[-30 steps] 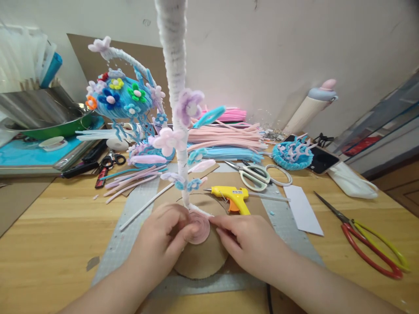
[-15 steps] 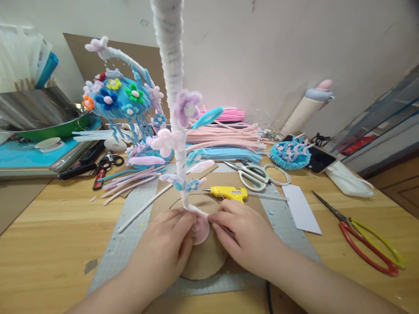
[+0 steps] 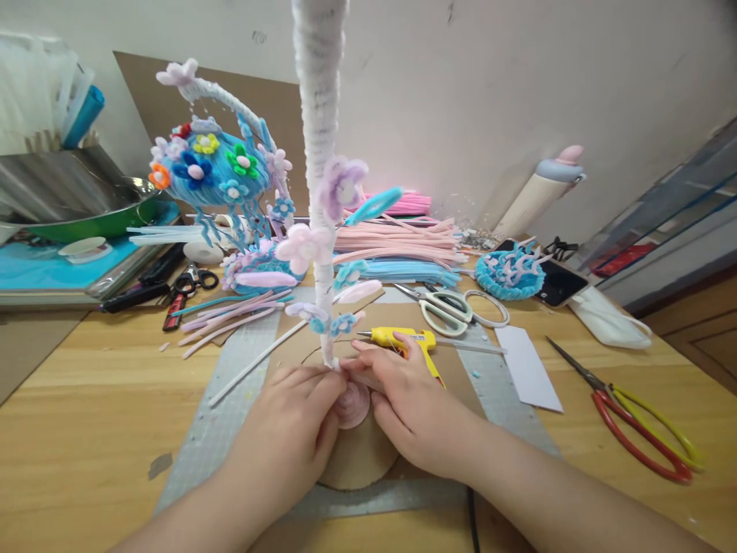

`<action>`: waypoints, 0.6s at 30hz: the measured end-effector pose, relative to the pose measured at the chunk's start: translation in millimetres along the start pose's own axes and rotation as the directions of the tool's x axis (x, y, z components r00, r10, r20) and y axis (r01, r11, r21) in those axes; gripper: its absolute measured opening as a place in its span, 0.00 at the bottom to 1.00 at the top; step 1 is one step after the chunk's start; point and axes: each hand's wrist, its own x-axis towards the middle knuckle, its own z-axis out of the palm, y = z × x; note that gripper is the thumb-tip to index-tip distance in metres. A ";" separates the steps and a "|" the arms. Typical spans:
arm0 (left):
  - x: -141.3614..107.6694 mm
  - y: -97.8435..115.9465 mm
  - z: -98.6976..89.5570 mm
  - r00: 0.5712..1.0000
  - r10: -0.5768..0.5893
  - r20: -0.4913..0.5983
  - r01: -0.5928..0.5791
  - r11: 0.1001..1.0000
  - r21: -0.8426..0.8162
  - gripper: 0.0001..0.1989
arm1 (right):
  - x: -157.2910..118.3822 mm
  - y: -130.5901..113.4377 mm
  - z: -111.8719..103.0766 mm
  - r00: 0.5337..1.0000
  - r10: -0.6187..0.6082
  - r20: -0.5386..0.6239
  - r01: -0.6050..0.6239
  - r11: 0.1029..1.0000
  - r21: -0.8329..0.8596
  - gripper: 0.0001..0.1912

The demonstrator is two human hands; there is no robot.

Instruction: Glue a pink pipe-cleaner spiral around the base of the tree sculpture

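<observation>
A flat pink pipe-cleaner coil (image 3: 352, 405) lies on a round cardboard base (image 3: 360, 459). The fingers of my left hand (image 3: 291, 422) pinch the coil's upper left edge. At its right side my right hand (image 3: 411, 403) is closed on the pink pipe cleaner (image 3: 367, 380) that runs off the coil, its fingertips near the stem's foot. Just beyond my fingers rises a tall white-wrapped stem (image 3: 322, 177), with purple, pink and blue flowers and leaves along it. My fingers hide part of the coil and the foot of the stem.
Behind the right hand lies a yellow glue gun (image 3: 403, 338). Green-handled scissors (image 3: 446, 311) and bundles of pipe cleaners (image 3: 397, 242) sit farther back. Red-and-yellow-handled scissors (image 3: 639, 422) are at right, near white card (image 3: 528, 369). A flowered blue jellyfish piece (image 3: 219, 169) hangs at left.
My right hand has shifted left along the pipe cleaner, its fingers now closer to the stem's foot. My left hand stays at the coil. The stem appears slightly farther right.
</observation>
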 end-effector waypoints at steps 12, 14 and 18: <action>0.5 0.7 -0.5 1.000 -0.016 0.020 0.016 1.000 0.004 0.14 | -3.3 -0.2 -9.0 0.998 -0.044 -0.055 0.037 0.993 -0.110 0.19; 0.5 1.2 -0.9 0.999 -0.018 0.029 0.018 1.000 0.011 0.13 | -3.6 2.6 -6.9 0.993 -0.027 -0.119 0.013 0.993 -0.118 0.18; 0.0 1.1 -0.9 1.000 0.006 0.009 -0.006 1.000 0.014 0.12 | -2.8 11.5 -1.0 0.967 0.010 -0.255 -0.035 0.995 -0.092 0.16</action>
